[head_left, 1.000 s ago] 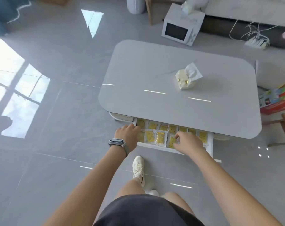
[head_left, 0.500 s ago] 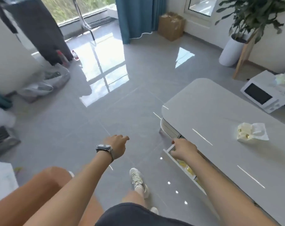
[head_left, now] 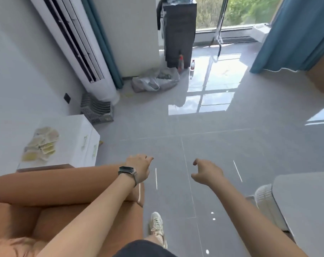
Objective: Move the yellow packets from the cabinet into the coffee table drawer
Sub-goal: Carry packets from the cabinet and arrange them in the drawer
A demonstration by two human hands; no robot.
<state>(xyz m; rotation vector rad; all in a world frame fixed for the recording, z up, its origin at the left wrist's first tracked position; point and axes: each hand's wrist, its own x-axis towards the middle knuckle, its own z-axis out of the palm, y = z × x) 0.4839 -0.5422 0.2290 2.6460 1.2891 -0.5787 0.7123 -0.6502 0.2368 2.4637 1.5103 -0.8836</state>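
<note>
We see a glossy grey tiled floor (head_left: pixel 176 127) mirroring the window, a smooth white-lacquered cabinet (head_left: pixel 77 130) with metal handles, crinkly yellow packets (head_left: pixel 40 145), teal cloth curtains (head_left: pixel 294 34) and an orange leather-like sofa (head_left: pixel 46 201).

no text, label, brand or number is sharp enough to be read anywhere.

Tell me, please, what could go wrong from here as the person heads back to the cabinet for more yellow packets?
Both hands, left hand and right hand, are empty. The yellow packets lie in a loose overlapping heap on the white cabinet, so a hurried grip may knock some off. The brown sofa arm lies between the person and the cabinet, making the reach awkward. The glossy floor may be slippery.
</note>
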